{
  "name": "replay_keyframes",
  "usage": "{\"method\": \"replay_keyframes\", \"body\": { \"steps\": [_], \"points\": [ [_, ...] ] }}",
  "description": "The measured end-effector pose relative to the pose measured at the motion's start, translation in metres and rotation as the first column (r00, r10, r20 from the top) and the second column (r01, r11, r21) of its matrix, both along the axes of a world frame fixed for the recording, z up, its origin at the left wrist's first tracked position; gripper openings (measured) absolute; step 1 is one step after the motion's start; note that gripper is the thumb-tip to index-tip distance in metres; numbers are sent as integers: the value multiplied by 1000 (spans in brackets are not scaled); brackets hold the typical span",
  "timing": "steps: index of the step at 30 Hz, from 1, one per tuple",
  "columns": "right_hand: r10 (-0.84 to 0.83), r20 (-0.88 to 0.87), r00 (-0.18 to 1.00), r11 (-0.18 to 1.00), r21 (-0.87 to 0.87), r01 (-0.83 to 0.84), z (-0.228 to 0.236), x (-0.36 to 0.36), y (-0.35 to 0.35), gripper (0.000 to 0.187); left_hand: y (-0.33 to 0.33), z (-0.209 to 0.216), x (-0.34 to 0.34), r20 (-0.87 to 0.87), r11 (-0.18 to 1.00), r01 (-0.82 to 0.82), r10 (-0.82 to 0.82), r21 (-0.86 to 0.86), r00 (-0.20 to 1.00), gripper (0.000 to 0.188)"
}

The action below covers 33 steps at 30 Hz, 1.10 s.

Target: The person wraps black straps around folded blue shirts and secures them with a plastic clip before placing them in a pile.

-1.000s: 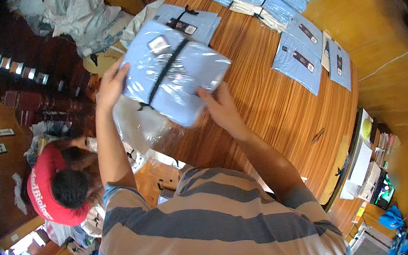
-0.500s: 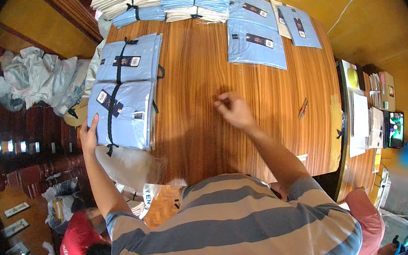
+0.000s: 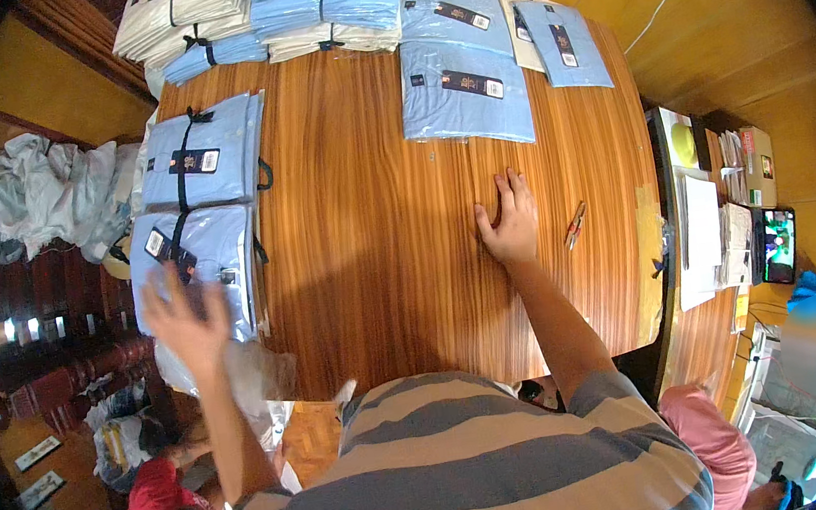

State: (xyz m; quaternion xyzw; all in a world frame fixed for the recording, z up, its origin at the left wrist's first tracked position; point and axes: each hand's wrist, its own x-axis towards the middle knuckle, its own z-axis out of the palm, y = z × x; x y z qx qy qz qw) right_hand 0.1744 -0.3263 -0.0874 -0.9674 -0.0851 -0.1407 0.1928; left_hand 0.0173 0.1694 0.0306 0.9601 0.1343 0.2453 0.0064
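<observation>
My left hand (image 3: 187, 322), blurred by motion, is over the near end of a bundle of folded blue shirts (image 3: 150, 284) in clear plastic bags; its fingers are spread, and I cannot tell whether it touches them. A black ribbon (image 3: 182, 190) runs lengthwise over the bundle and is knotted at the far end. Dark tags show through the bags. Flat on the wooden table (image 3: 358, 261) lies my right hand (image 3: 511, 223), fingers stretched and nothing in them. A little to its right is a small pair of thread snips (image 3: 576, 224).
Tied stacks of cream shirts (image 3: 204, 11) and blue shirts (image 3: 330, 7) stand at the far edge. Loose bagged blue shirts (image 3: 466, 97) lie far right. Papers (image 3: 700, 237) and a lit phone (image 3: 779, 245) sit on a side table. People in red (image 3: 155, 505) and pink (image 3: 710, 432) are close by.
My left hand has come off the bundle's left edge and moved over its near end. My right hand has moved right and flattened onto the table, its curled fingers now stretched.
</observation>
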Motion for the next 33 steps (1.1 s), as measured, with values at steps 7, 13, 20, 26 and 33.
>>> {"method": "replay_keyframes", "body": {
  "steps": [7, 13, 20, 26, 33],
  "points": [
    [52, -8, 999, 999, 15, -52, 1, 10, -4, 60, -84, -23, 20, -297, 974, -125, 178, 187, 938, 68],
    [217, 122, 968, 971, -127, -202, 39, 99, -1, 62, -66, -34, 31, -228, 963, -174, 220, 205, 948, 70],
    [402, 50, 914, 818, -469, -333, 19, 169, -1, 68, -140, -60, 43, -158, 958, 191, -227, -213, 961, 74],
    [249, 227, 942, 965, -137, -222, 75, 182, -26, 55, -178, -113, 37, -385, 878, 201, -382, -434, 840, 83],
    [-12, 560, 829, 987, -124, 98, 172, 251, -27, 29, -178, -105, 43, -535, 897, 141, -369, -419, 760, 84]
  ]
}}
